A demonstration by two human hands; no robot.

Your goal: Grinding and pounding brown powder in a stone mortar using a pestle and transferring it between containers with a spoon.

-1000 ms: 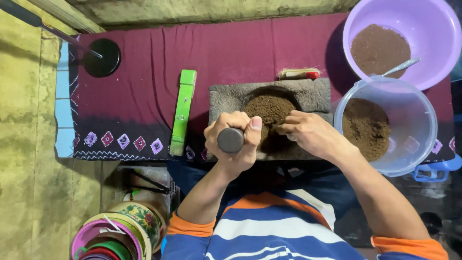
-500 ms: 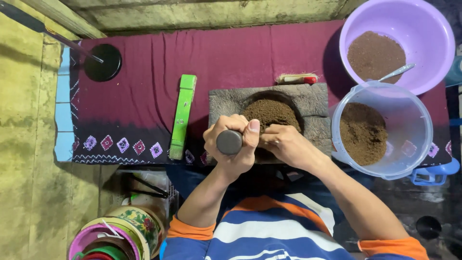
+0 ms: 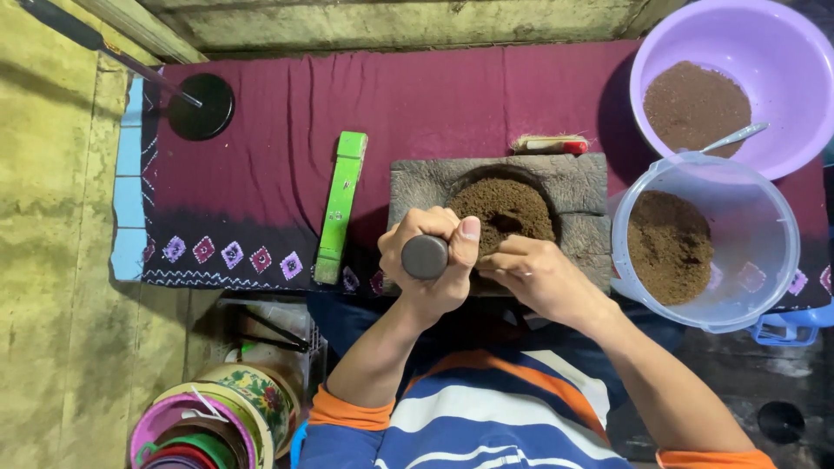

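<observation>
Both hands work—left hand (image 3: 430, 260) fist-tight round pestle (image 3: 424, 257), right hand (image 3: 532, 276) pinching powder (image 3: 504, 211).

Beneath our left grip (image 3: 432, 260), the dark tool's (image 3: 425, 257) lower end stays hidden; purple bowl (image 3: 786, 52) far right runs off-frame.

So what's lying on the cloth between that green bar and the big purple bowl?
In the head view, the grey stone block heaped with brown powder lies between the green bar and purple bowl, with a small red-handled brush behind it.
</observation>
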